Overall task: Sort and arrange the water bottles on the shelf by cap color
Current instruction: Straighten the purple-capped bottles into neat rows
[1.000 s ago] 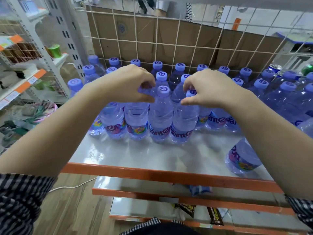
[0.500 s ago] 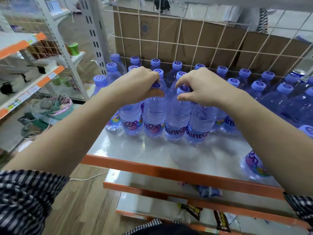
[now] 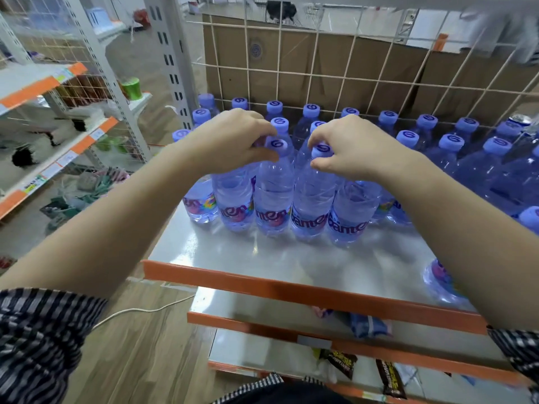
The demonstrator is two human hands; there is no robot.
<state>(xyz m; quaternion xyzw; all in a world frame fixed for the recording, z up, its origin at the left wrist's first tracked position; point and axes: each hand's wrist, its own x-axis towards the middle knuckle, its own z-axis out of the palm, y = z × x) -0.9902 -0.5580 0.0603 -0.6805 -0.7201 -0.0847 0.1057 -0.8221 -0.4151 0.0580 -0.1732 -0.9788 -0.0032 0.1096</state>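
1. Evidently squaring the row, the left hand (image 3: 233, 144) pinches a purple-capped water bottle (image 3: 274, 196) by its cap.
2. Likewise, the right hand (image 3: 350, 150) pinches the neighbouring bottle (image 3: 312, 202) by its cap.
3. Both stand upright, side by side, on the shelf (image 3: 291, 290).

Bright, even indoor light; soft white glare on the steel shelf (image 3: 291, 258) toward 6 o'clock; faint shadows beneath the bottles (image 3: 274, 199); smeared blur at 1 o'clock; uprights (image 3: 172, 53) bow near 11 o'clock.

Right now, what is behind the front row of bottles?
More purple-capped bottles in rows, then wire grid and cardboard. Left hand and right hand, gripping front bottles, hide some.
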